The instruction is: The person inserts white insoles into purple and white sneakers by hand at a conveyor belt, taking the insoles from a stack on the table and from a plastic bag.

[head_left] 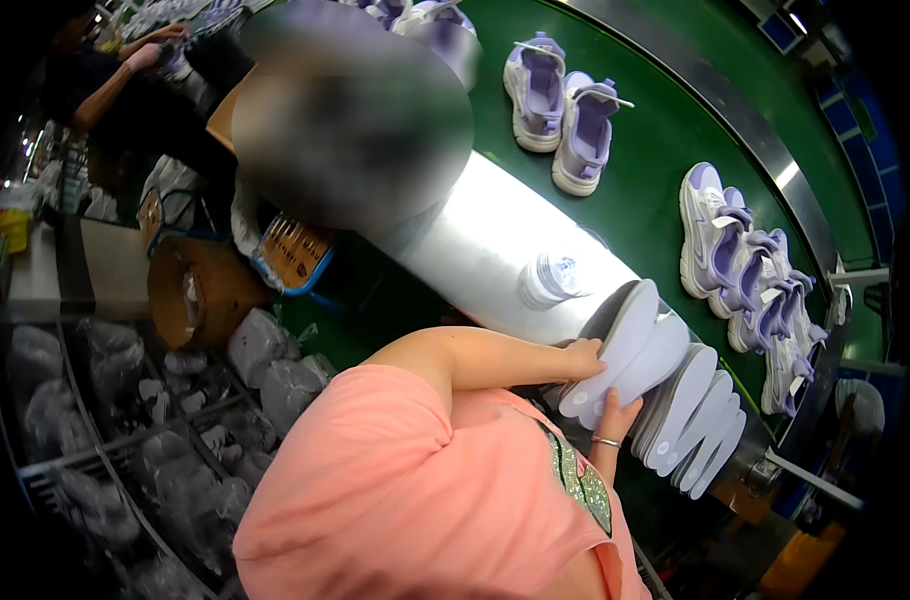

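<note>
Both hands are at a small fan of white insoles point(627, 345) over the metal ledge. My left hand point(583, 360) is closed on one side edge of them. Beneath their lower part, my right hand point(618, 412), with a bracelet at the wrist, has its fingers curled against the insoles. Close by on the right, more white insoles point(687, 420) lie in overlapping stacks along the ledge. A clear, round plastic item point(552, 278) stands on the metal to the left of my hands.
A pair of purple-and-white sneakers point(560, 115) stands on the green belt point(640, 190); several more sneakers point(745, 280) cluster at right. At left are a round brown bin point(203, 290) and plastic-wrapped items in a rack point(125, 440). Another person point(125, 100) works at upper left.
</note>
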